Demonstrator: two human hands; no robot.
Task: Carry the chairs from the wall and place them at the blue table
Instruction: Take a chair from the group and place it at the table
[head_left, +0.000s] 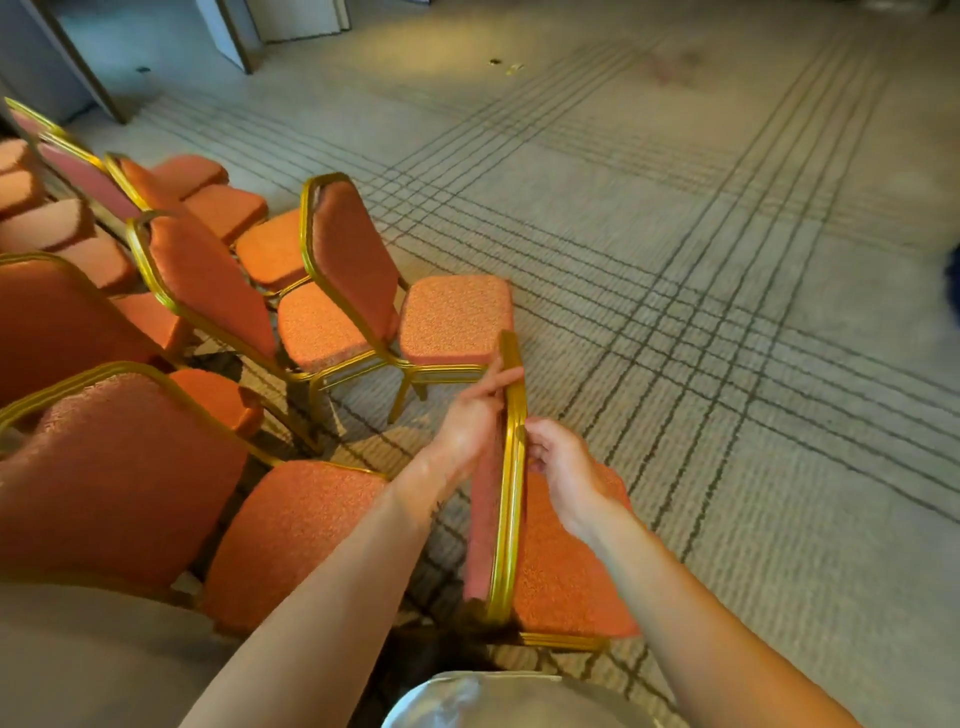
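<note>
Your right hand (563, 470) curls its fingers round the gold backrest frame of the chair (561, 566). Your left hand (467, 421) lays near-straight fingers across that frame, higher up. The chair stands on the carpet (727, 364), directly before you, just right of the other chairs (208, 275).

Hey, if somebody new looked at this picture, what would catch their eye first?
Probably the two hands low in the middle. The left hand lies with straight fingers against the gold-framed back of an orange chair, while the right hand curls round it. After that come the rows of matching chairs crowding the left side, and the pale carpet with crossing dark lines filling the right.
</note>
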